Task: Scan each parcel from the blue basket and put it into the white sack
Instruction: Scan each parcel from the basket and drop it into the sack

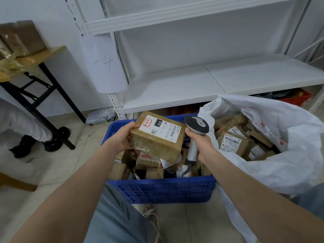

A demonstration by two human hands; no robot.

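The left hand [122, 137] gripped a box [157, 142] above the blue basket [163, 190]; the right hand [201, 142] clasped the scanner [197, 125] beside the white sack [289, 155], a shelf [210, 79] behind.

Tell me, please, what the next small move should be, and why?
Probably aim the scanner at the label on the box. The left hand holds the box label-up over the basket, the right hand grips the scanner beside it; scanning likely precedes the sack.

Fingers of the left hand [121, 137] vanish behind the parcel [154, 146], whose small print is illegible.
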